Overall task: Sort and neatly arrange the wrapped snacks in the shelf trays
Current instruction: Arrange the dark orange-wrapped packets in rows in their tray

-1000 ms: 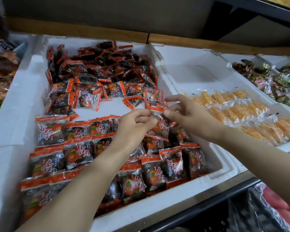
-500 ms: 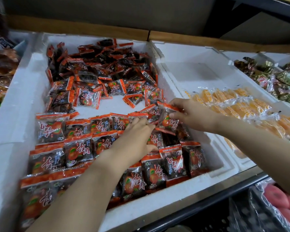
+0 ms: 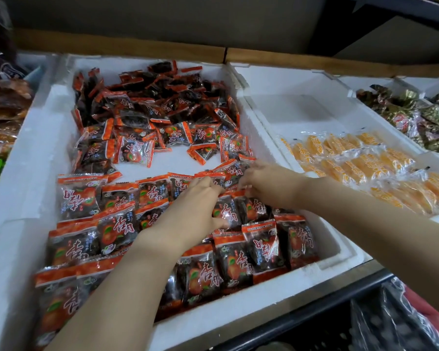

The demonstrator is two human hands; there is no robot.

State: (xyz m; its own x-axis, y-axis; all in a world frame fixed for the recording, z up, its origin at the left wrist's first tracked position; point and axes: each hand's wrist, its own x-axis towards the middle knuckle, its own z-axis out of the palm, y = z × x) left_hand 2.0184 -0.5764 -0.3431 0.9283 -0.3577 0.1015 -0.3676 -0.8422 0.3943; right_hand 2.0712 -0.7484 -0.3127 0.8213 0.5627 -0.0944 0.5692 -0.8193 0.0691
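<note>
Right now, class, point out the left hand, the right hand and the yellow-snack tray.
left hand (image 3: 197, 211), head view, back of the hand.
right hand (image 3: 268, 183), head view, back of the hand.
yellow-snack tray (image 3: 302, 112), head view, bare white floor.

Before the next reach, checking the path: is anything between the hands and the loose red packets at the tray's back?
Nothing visible does. The left hand and right hand touch the neat rows; only bare tray floor lies between them and the loose red packets.
</note>
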